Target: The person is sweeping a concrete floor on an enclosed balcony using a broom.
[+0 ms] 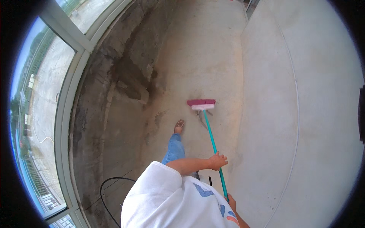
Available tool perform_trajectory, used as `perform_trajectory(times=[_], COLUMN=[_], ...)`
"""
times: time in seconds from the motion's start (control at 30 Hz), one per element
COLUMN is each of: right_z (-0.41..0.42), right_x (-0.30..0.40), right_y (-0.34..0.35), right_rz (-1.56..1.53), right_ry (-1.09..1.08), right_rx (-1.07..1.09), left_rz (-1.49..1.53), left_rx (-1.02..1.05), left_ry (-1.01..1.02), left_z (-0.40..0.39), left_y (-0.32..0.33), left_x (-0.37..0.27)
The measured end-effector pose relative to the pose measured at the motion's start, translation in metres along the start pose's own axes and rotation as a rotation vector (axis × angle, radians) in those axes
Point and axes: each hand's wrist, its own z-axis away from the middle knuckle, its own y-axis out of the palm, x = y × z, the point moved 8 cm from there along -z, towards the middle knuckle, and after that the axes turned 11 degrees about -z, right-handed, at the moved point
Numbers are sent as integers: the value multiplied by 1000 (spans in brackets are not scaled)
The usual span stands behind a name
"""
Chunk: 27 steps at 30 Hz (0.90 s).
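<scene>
A push broom stands at a slant in front of me, its pink-and-maroon head [202, 103] on the concrete floor [199, 62]. My left hand [218, 161] grips the teal broom handle [211, 134] about midway along. Lower on the same handle, close to my body, my right hand [232, 201] is closed around it and partly hidden by my white shirt [159, 199]. Just behind the broom head, a dark shadow or wet streak marks the floor. My foot in a brown shoe [179, 123] is left of the handle.
A stained, rough wall [125, 114] rises on the left under a framed window [42, 108]. The pale wall [268, 128] on the right carries a thin white cable [297, 94]. A black hose or cable [104, 182] loops at lower left.
</scene>
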Motion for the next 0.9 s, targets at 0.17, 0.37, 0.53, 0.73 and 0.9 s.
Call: perform_trajectory(times=[0.17, 0.37, 0.53, 0.73, 0.9], right_z=[94, 101, 48, -39, -258], right_x=[-102, -163, -165, -109, 41], right_y=[19, 91, 155, 183, 141], right_rz=[-77, -48, 4, 37, -22], right_ry=[114, 203, 228, 188, -3], right_rx=[23, -21, -24, -20, -279], left_rz=[219, 340, 376, 486, 458], left_rx=[381, 414, 391, 266, 212], left_ry=[-390, -740, -915, -1176, -1188], left_z=[69, 178, 287, 364, 391], left_y=[55, 45, 87, 69, 69], left_x=[36, 73, 103, 122, 140])
